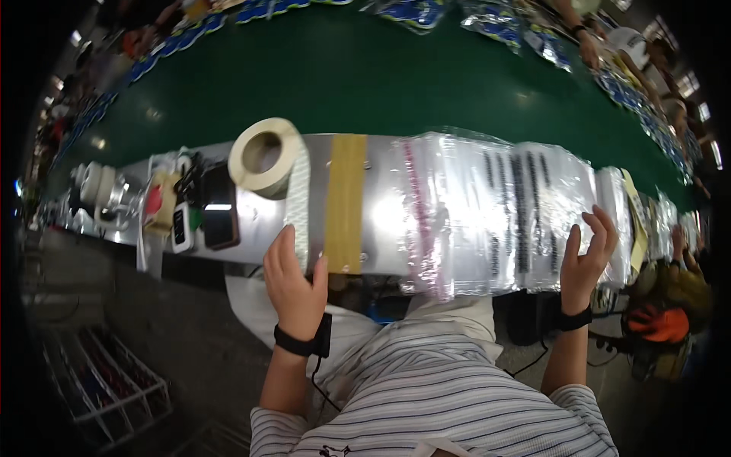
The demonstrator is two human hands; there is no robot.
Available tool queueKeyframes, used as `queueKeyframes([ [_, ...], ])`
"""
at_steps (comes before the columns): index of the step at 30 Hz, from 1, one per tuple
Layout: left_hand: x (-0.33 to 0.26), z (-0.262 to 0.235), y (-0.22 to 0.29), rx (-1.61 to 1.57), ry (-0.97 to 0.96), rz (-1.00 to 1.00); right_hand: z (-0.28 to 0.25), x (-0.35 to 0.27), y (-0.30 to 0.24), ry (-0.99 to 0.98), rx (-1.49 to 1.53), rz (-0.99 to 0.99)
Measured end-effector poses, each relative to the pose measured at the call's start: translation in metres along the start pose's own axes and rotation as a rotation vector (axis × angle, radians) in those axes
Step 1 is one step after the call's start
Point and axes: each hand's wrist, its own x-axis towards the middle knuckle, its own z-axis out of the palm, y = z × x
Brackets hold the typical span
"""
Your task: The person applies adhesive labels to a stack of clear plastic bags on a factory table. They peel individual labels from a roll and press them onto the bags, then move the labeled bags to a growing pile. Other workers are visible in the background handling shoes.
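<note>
My left hand point(293, 293) is raised at the near edge of the metal ledge, open, its thumb apart from the fingers. Just past its fingertips hangs a pale strip point(298, 202) from a roll of labels or tape point(263, 156), cream-coloured with a brown core. On the right, my right hand point(588, 259) hovers open over a stack of clear plastic bags point(464, 213), thumb and fingers spread. Dark printed bands run across the bags, and a pinkish line marks their left side. I cannot tell whether the right fingertips touch the plastic. Both hands look empty.
A yellow tape band point(345, 206) crosses the metal ledge point(384, 228). Left of the roll lie a dark phone point(220, 206), a small white device point(183, 228) and a tape dispenser point(106, 194). Beyond is a green belt point(343, 76) with blue packaged items point(411, 11); people work around it.
</note>
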Motion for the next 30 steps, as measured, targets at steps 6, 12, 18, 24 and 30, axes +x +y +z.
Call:
queueKeyframes([
  [6, 0.005, 0.013, -0.025, -0.133, -0.054, -0.241, 0.055, -0.003, -0.121, -0.374, 0.623, -0.264],
  [12, 0.003, -0.006, -0.041, -0.347, -0.427, -0.466, 0.06, -0.025, -0.154, -0.677, 0.833, -0.252],
  [18, 0.024, 0.006, -0.01, -1.392, -0.49, -0.779, 0.078, -0.04, -0.179, -1.029, 1.133, -0.032],
  [24, 0.045, 0.026, -0.002, -1.454, -0.333, -0.714, 0.086, -0.036, -0.178, -1.341, 1.501, 0.417],
  [30, 0.034, 0.036, 0.016, -0.898, -0.059, -0.325, 0.093, -0.046, -0.157, -1.087, 1.108, 0.219],
])
